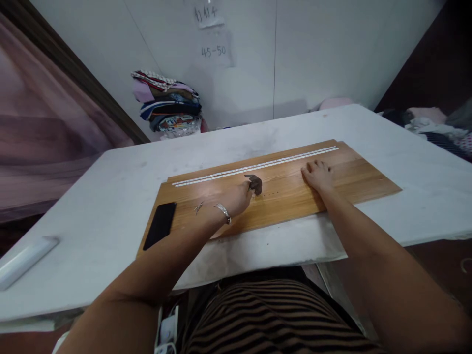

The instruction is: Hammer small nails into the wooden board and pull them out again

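Note:
My left hand (pixel 238 197) is closed round a hammer, whose dark head (pixel 255 184) sticks out past my fingers just over the wooden board (pixel 295 179). The handle is mostly hidden in my grip. By the hammer head a short row of small dark marks (pixel 271 194), maybe nails or holes, runs to the right. My right hand (pixel 319 175) lies on the right part of the board, fingers apart and slightly bent, with nothing seen in it. A few thin nails (pixel 198 207) lie loose left of my left wrist. Two white measuring strips (pixel 254 168) run along the board's far side.
A black phone (pixel 160 225) lies on the board's left end. The board sits on a white-covered table (pixel 92 206). A clear plastic roll (pixel 27 260) is at the table's left edge. Folded clothes (pixel 169 103) are stacked by the wall, and more cloth (pixel 438 125) lies at right.

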`<state>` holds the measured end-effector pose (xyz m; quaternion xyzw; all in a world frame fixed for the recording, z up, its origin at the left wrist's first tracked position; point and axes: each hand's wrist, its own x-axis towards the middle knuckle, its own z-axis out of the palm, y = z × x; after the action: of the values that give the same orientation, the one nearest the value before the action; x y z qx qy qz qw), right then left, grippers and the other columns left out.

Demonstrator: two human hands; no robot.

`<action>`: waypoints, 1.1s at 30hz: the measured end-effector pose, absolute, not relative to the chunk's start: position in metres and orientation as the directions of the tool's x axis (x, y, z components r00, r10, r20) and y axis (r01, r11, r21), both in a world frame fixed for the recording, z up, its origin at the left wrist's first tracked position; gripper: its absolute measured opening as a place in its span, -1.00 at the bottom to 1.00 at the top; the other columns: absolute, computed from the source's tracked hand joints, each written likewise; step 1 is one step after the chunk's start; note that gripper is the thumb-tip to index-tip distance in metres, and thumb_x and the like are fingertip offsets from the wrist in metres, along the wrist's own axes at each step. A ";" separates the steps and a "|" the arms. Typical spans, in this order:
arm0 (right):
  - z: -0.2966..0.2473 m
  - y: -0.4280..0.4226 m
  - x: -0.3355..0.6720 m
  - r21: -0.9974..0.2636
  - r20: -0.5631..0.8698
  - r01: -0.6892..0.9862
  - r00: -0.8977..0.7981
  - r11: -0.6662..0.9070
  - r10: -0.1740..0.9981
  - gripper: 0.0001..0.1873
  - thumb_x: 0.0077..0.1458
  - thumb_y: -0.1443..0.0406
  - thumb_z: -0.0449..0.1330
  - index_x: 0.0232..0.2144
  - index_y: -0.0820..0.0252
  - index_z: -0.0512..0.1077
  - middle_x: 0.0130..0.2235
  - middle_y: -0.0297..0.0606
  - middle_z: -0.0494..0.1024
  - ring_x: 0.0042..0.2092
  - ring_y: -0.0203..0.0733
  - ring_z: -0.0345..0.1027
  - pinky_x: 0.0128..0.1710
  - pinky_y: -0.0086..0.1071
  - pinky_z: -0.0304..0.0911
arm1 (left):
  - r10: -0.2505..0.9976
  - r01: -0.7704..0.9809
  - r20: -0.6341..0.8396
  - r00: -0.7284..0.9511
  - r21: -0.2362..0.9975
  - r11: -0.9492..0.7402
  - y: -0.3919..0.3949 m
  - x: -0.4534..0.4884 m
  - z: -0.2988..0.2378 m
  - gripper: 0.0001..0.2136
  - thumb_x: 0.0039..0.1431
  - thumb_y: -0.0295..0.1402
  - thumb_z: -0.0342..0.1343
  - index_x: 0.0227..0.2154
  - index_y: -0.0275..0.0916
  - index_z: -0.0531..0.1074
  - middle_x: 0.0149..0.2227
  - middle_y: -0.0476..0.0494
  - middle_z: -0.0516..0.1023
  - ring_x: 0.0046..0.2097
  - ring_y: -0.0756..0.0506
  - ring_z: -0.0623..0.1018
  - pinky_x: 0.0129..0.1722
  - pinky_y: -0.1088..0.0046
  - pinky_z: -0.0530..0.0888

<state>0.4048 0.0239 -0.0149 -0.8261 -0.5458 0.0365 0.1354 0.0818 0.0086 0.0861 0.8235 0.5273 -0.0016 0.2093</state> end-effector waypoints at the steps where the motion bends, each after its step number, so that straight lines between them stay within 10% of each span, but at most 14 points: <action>1: -0.015 0.024 0.405 -0.262 0.091 0.893 0.400 -0.366 0.912 -0.40 0.36 0.02 -0.14 0.14 0.19 0.48 0.28 0.06 0.39 0.31 0.14 0.12 0.29 0.13 -0.02 | 0.865 0.864 -0.219 0.451 0.352 -0.361 0.009 0.082 0.086 -0.69 0.40 -0.30 -0.09 0.02 -0.26 0.47 -0.07 -0.29 0.67 -0.06 -0.24 0.65 0.00 0.27 0.50; 33: -0.016 0.025 0.406 -0.266 0.101 0.892 0.403 -0.366 0.909 -0.42 0.35 0.02 -0.12 0.12 0.16 0.49 0.27 0.04 0.40 0.30 0.15 0.14 0.27 0.13 0.00 | 0.869 0.871 -0.217 0.445 0.333 -0.362 0.005 0.085 0.089 -0.68 0.40 -0.33 -0.10 0.04 -0.30 0.47 -0.08 -0.34 0.67 -0.08 -0.24 0.65 -0.05 0.26 0.51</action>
<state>0.4061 0.0249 -0.0163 -0.8258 -0.5453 0.0315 0.1405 0.0853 0.0053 0.0889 0.8252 0.5269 -0.0020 0.2032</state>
